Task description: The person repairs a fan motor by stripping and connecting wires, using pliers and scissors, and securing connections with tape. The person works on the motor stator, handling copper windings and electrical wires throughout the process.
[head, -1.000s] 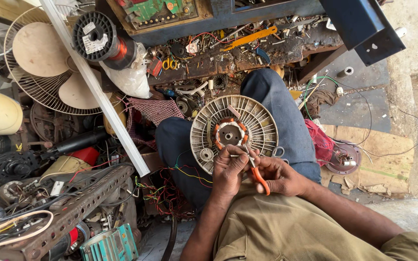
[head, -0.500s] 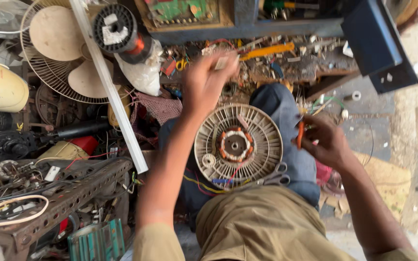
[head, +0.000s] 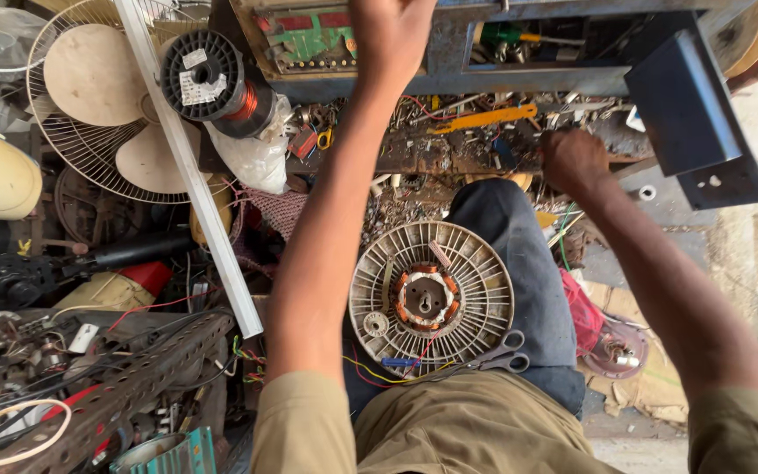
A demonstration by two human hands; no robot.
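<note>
**A:** Stator housing [head: 432, 298] sits on our lap at centre frame, round ribbed casing with copper windings in the middle. Nobody's holding it: left hand [head: 389, 35] is up at the top edge by the green circuit board [head: 304, 39], grip state we can't tell, and right hand [head: 572, 158] is curled closed over the cluttered desk [head: 449, 149], contents hidden.

**B:** We'd guess it's heavy and stiff, but the thin ribs and windings look fragile. We'd take it by the outer rim, both hands. Scissors [head: 497, 351] touch its lower right edge.
</note>
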